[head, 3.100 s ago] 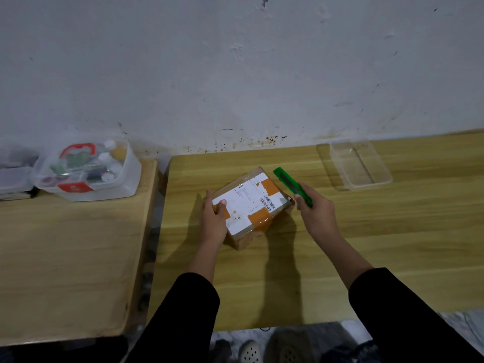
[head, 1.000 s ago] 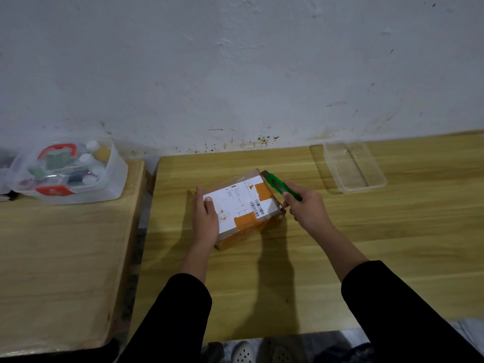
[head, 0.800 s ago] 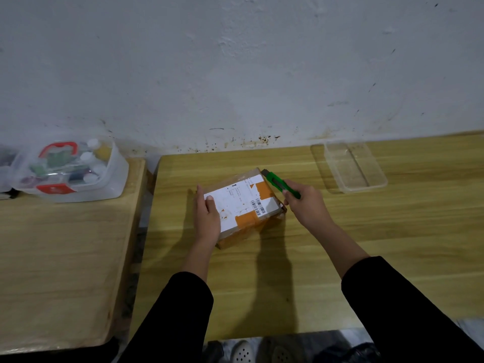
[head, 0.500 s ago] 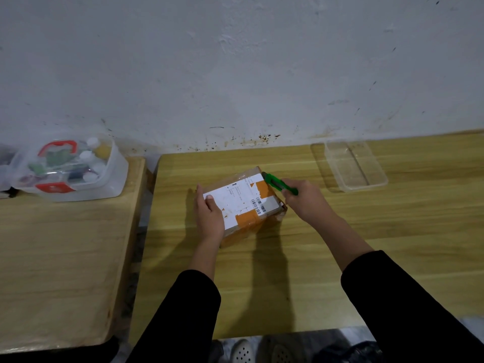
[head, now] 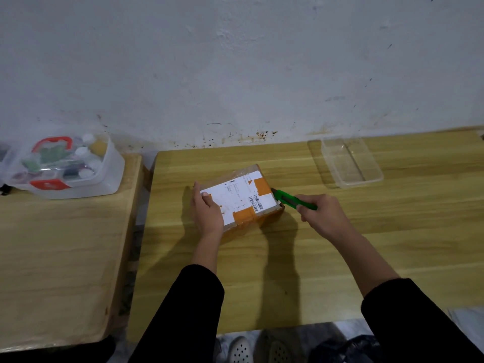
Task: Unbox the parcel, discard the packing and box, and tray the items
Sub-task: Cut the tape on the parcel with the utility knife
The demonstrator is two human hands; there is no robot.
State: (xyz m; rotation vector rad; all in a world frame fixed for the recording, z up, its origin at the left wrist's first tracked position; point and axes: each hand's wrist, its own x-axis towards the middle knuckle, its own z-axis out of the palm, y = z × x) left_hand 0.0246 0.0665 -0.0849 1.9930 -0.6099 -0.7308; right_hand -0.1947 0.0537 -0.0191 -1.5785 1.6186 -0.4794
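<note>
Nothing is reading clearly. White shipping label on the parcel is showing a barcode and lines of small print, all too blurred to make out.

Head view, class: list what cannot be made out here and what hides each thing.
Inside the parcel: head view, hidden by taped cardboard.
Blade of the green cutter: head view, lost against the parcel's right edge.
Print on the label: head view, too small to read.
Items in the storage box: head view, blurred behind cloudy plastic.
</note>
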